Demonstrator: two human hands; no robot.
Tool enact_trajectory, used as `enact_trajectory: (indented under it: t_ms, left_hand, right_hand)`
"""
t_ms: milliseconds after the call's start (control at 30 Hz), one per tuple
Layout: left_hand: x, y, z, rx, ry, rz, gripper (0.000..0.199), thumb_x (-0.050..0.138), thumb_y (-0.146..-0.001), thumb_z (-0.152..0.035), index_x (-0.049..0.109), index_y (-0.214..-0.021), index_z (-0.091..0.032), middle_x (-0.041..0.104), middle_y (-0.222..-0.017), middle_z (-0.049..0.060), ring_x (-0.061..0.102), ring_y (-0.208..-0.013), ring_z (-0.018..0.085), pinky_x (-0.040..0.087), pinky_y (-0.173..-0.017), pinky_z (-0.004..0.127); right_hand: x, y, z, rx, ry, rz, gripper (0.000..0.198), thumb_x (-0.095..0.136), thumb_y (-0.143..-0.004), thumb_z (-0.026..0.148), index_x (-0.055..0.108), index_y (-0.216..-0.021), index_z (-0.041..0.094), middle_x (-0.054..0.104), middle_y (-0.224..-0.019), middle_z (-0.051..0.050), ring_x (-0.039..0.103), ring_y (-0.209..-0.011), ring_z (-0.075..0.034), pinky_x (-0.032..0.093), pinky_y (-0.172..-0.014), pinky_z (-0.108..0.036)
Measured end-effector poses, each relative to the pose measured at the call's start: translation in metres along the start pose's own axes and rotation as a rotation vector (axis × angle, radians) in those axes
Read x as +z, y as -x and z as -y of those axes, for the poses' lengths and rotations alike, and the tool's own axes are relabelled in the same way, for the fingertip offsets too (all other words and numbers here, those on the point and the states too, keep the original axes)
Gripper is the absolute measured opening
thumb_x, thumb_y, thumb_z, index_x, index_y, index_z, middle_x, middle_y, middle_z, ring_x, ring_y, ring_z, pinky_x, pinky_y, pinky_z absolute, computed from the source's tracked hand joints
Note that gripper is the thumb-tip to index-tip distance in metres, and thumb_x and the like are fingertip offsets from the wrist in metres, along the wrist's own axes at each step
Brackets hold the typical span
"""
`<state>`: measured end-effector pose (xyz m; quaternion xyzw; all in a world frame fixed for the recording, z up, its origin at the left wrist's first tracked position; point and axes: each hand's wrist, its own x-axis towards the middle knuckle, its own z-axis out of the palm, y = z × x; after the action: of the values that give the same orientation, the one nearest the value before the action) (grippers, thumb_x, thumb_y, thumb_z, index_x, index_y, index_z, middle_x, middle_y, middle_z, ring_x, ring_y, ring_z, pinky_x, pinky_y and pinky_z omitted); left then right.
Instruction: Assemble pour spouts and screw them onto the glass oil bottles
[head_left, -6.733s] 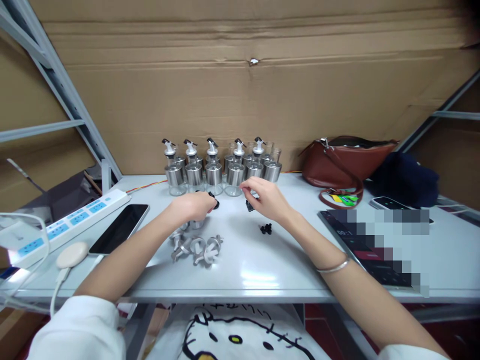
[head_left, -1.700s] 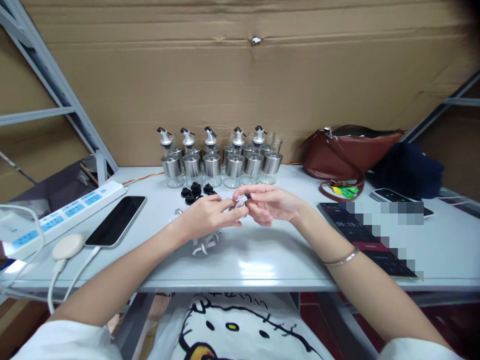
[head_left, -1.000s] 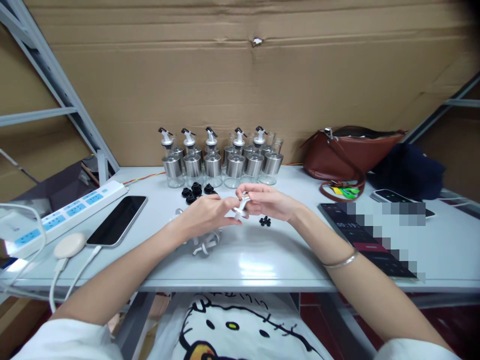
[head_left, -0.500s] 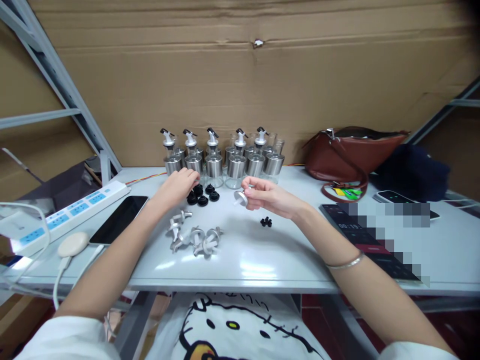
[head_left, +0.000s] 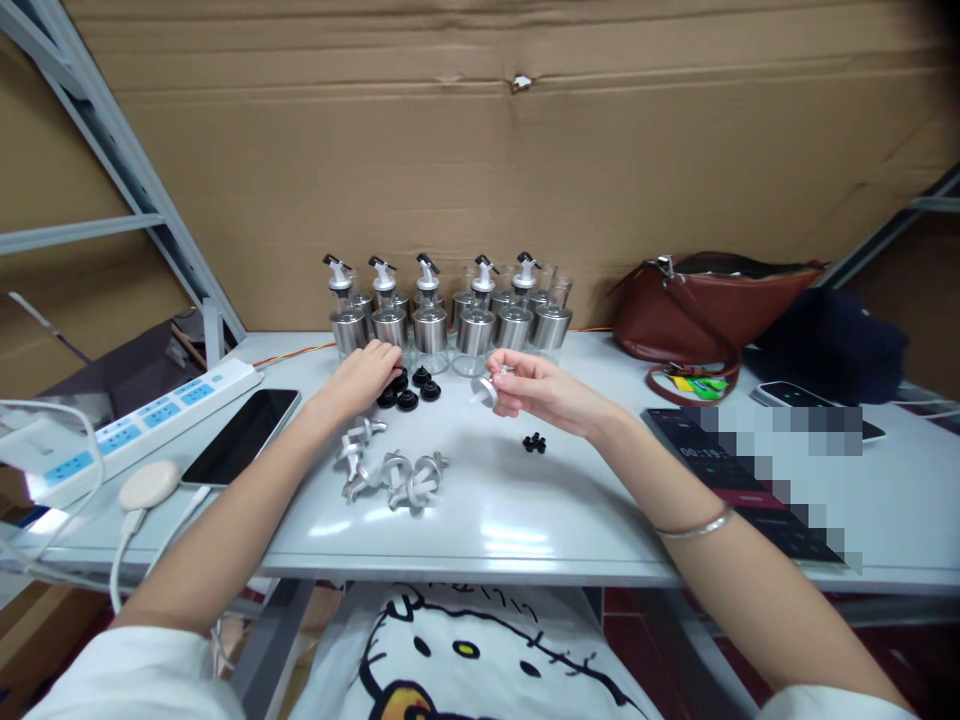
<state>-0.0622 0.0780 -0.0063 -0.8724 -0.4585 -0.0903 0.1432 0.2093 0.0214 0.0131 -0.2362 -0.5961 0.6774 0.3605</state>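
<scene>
My right hand (head_left: 536, 388) is closed on a white plastic pourer spout (head_left: 484, 392), pinched between thumb and fingers above the table with its thin tube pointing left. At the back edge of a pile of black rubber stoppers (head_left: 407, 400) is my left hand (head_left: 367, 375), its fingers bent and pressed together. Its fingertips are hidden, so what they hold does not show. Several loose white pourer spouts (head_left: 396, 478) lie in a heap nearer the front edge. A small cluster of tiny black caps (head_left: 534, 443) rests on the table below my right hand.
Behind the hands stand rows of glass bottles with steel sleeves (head_left: 430, 328), some topped with pourers. To the left are a phone (head_left: 241, 437), a power strip (head_left: 150, 430) and a white charging puck (head_left: 150, 486). A brown bag (head_left: 697, 310), a dark cap (head_left: 832, 345) and a tablet-like screen (head_left: 720, 465) lie right.
Both hands stay almost where they were, the right still with the pourer spout. The whole view has shifted very slightly.
</scene>
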Motion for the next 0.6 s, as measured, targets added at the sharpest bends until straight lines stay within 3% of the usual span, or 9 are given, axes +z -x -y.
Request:
enact_trajectory:
  t_ms: [300,467,600]
  left_hand:
    - [0.0011,-0.0021,-0.0017,0.022,0.055,0.013,0.016,0.039,-0.096,-0.02,0.051,-0.086,-0.017,0.057,-0.089,0.008,0.053,-0.086,0.022,0.04,-0.071,0.032]
    - [0.005,-0.0015,0.002,0.012,0.104,-0.002,0.008,0.048,-0.092,-0.023,0.052,-0.095,-0.017,0.059,-0.092,0.007,0.056,-0.086,0.023,0.042,-0.073,0.032]
    - [0.0053,-0.001,0.0047,0.023,0.134,-0.017,0.015,0.05,-0.09,-0.021,0.053,-0.103,-0.016,0.059,-0.1,0.009,0.057,-0.097,0.024,0.045,-0.082,0.035]
  right_hand:
    - [-0.0012,0.0002,0.0008,-0.013,0.017,-0.014,0.026,0.071,-0.08,0.032,0.048,-0.081,0.019,0.046,-0.051,0.008,0.039,-0.05,-0.007,0.031,-0.055,-0.023]
    - [-0.0026,0.0005,0.0012,-0.009,0.029,-0.022,0.027,0.071,-0.08,0.034,0.047,-0.081,0.019,0.046,-0.051,0.008,0.04,-0.05,-0.007,0.031,-0.055,-0.023]
    - [-0.0011,0.0001,0.0023,-0.017,0.036,-0.046,0.029,0.072,-0.078,0.035,0.048,-0.08,0.02,0.046,-0.051,0.008,0.039,-0.05,-0.007,0.031,-0.054,-0.024]
